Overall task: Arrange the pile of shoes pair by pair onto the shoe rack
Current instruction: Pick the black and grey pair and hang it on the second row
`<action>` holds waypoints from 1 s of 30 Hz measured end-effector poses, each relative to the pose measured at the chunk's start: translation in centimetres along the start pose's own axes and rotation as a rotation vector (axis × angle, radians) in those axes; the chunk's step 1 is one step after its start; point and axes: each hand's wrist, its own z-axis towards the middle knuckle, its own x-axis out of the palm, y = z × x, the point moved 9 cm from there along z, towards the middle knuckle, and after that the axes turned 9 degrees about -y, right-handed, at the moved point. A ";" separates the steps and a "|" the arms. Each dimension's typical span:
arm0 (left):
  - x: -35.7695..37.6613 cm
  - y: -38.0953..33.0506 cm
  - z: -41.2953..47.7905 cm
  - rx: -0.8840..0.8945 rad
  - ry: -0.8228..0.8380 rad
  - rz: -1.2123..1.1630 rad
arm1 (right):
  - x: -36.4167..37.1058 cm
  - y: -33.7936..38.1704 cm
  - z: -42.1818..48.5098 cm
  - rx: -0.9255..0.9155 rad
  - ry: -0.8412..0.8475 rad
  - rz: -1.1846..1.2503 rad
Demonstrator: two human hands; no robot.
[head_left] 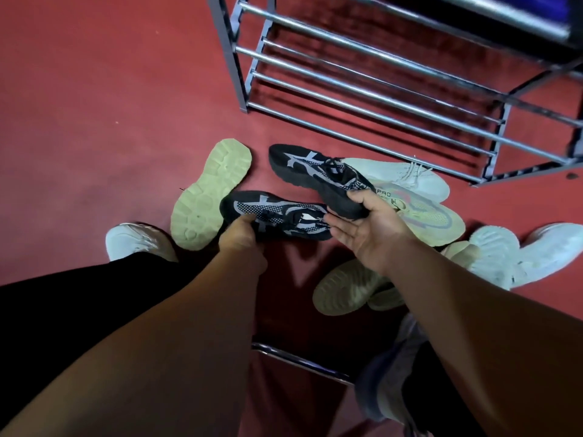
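Two bare forearms reach in from 6 o'clock, with a black trouser leg (63, 310) at 8 o'clock and a metal bar (299, 361) low between them. At the end of that leg sits a white shoe (135, 241).

Just below centre, the left hand (243, 239) grips the nearer black shoe (277, 216) by its side. The thumb lies on the patterned upper and the fingers are hidden beneath. The shoe's toe points to 9 o'clock and overlaps an upturned beige sole (208, 197).

At its 3 o'clock, the right hand (369, 228) is palm up and pinches the heel of the farther black shoe (315, 175), with the thumb on top and the fingers underneath, loosely extended. That toe points to 10 o'clock.

Behind and under this hand, from 3 to 5 o'clock, lies the pile. It includes a yellow-green shoe (426, 216), a white sneaker (410, 178), a pale sole-up shoe (344, 288) and two white shoes (492, 253).

Farthest off, from 12 to 2 o'clock, the shoe rack (378, 99) stands on the red floor (94, 89), close behind the pile.
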 end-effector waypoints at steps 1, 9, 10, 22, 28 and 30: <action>0.8 1.0 0.1 -0.029 0.037 0.025 | 0.0 0.0 0.1 0.007 0.009 -0.004; 6.7 7.0 -4.6 -0.224 0.322 0.184 | -0.3 0.2 0.7 0.007 0.062 -0.059; 7.3 7.2 -5.1 -0.234 0.339 0.187 | -0.5 0.3 0.6 0.003 0.059 -0.062; 7.9 7.6 -4.9 -0.213 0.127 0.151 | -6.4 8.6 -0.4 -0.338 -0.069 0.003; 2.4 6.6 -4.6 -0.097 0.008 0.153 | -5.7 9.1 -0.4 -0.300 0.013 0.097; -0.3 6.2 -4.2 -0.032 0.024 0.169 | -4.8 8.1 -0.3 -0.274 0.023 0.085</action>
